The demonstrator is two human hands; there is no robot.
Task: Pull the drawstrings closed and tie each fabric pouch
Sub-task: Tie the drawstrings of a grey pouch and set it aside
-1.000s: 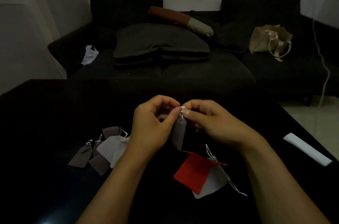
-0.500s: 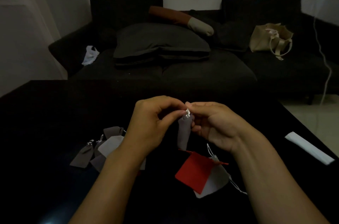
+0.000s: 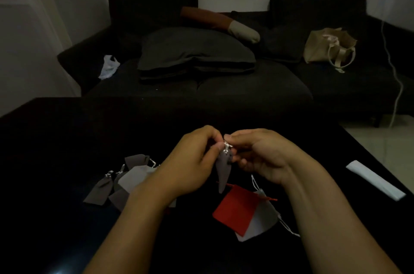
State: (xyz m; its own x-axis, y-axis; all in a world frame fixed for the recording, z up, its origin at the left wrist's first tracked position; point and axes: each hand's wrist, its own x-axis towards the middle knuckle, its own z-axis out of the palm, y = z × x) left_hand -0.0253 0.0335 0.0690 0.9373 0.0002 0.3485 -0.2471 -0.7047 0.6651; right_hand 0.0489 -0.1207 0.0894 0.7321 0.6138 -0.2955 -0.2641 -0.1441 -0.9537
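Several pouches are lying in a loose heap at the left of the black table, most of them grey-brown with pale cords at their necks, one lighter grey; they are probably sitting there as the finished lot, though the dim light is hiding whether their cords are knotted. Moving right, the left hand is curling its fingers and pinching the silvery drawstring at the neck of a grey pouch, which is hanging above the table between the two hands. Letting it dangle is likely keeping the cord taut so the mouth is gathering shut. Just right of it, the right hand is pinching the same cord from the other side, fingertips nearly meeting those of the left; this looks like a knot in the making. Below and right, a red pouch is lying flat over a light grey pouch, both with loose cords, seemingly waiting their turn. Farther right, a white folded strip is resting near the table's edge.
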